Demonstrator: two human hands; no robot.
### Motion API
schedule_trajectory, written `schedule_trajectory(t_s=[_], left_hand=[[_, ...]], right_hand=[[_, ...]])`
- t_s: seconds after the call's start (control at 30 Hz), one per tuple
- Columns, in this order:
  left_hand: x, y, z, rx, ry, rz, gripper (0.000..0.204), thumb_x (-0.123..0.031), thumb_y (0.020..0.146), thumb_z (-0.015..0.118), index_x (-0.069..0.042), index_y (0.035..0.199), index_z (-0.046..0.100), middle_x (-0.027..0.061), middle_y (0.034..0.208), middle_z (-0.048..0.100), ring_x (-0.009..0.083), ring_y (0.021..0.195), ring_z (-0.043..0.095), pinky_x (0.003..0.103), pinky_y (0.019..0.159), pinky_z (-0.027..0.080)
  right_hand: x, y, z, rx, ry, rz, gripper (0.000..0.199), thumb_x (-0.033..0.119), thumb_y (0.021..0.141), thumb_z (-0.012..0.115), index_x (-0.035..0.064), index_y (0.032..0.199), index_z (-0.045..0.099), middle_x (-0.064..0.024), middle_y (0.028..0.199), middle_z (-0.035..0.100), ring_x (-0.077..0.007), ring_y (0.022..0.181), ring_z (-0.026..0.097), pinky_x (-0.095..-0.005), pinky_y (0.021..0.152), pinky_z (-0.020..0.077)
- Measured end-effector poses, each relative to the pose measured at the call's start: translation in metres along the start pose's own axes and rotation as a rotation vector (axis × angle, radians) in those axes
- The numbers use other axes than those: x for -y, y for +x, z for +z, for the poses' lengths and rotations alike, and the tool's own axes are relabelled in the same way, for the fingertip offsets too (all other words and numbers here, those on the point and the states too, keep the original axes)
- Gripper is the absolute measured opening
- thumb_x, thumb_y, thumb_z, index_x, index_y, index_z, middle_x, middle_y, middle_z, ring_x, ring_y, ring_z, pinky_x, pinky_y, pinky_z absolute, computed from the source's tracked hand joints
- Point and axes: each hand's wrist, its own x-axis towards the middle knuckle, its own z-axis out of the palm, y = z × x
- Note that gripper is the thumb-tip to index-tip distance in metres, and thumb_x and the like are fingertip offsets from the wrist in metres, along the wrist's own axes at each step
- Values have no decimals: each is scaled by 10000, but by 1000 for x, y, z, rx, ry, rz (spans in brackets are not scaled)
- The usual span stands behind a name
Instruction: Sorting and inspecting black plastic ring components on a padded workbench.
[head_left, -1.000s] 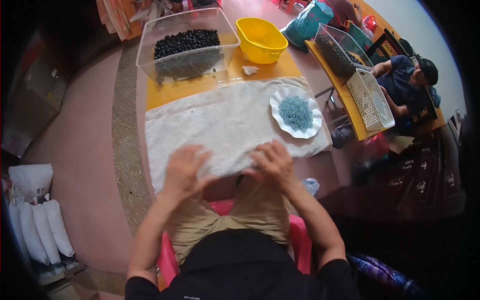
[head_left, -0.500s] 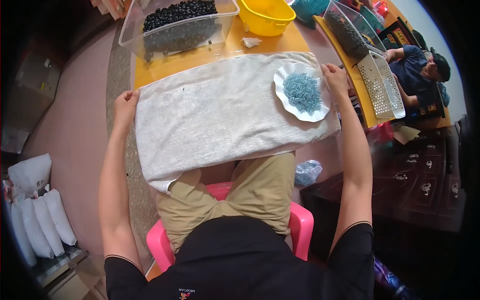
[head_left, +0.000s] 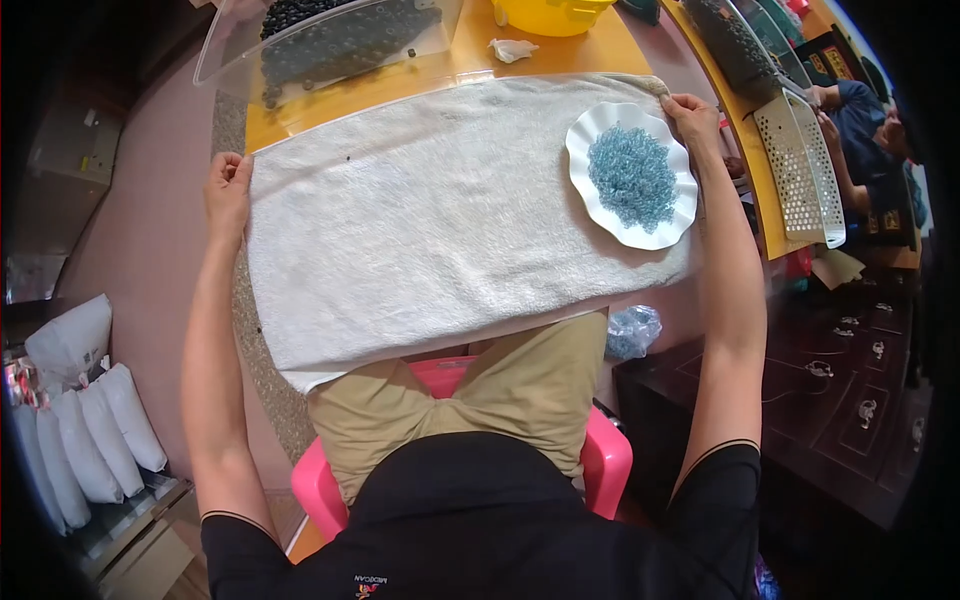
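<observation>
right now i'm gripping the white towel (head_left: 440, 215) at both far corners, my left hand (head_left: 228, 190) with its fingers curling closed on the left edge, my right hand (head_left: 692, 118) with its fingers pinching closed on the right. it's lying spread flat across the orange tabletop (head_left: 520, 55), carrying a white scalloped plate (head_left: 590, 195) of blue beads (head_left: 632, 178) beside my right hand.

We sit in a small bead workshop. Trays of dark beads (head_left: 330, 40), a plate of blue beads (head_left: 632, 175) and stacked white sacks (head_left: 90, 430) surround our orange table (head_left: 400, 85).
</observation>
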Motion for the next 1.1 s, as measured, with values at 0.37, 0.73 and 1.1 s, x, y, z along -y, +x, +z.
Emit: schedule_trajectory(t_s=[0.37, 0.73, 1.1], left_hand=[[3, 20, 0, 20, 52, 2, 179, -207, 1035, 674, -61, 949, 617, -53, 792, 570, 37, 725, 480, 217, 640, 394], [0, 19, 3, 11, 55, -16, 229, -257, 1045, 664, -33, 1085, 639, -7, 904, 637, 69, 821, 549, 226, 735, 450], [-20, -87, -10, 12, -100, -324, 560, -410, 1066, 573, 32, 1407, 526, 141, 1268, 642, 191, 1145, 600, 342, 1005, 474]], right_hand=[[4, 27, 26, -18, -2, -95, 180, 206, 894, 806, 34, 947, 798, 34, 732, 701, -49, 586, 599, -216, 521, 452], [2, 33, 25, 13, -19, -43, 238, 246, 916, 805, 34, 1024, 790, 11, 837, 723, -64, 705, 640, -218, 615, 501], [-27, -48, -44, 318, 152, 128, 319, 323, 1054, 630, 35, 1170, 706, 28, 956, 700, -62, 824, 630, -220, 718, 493]])
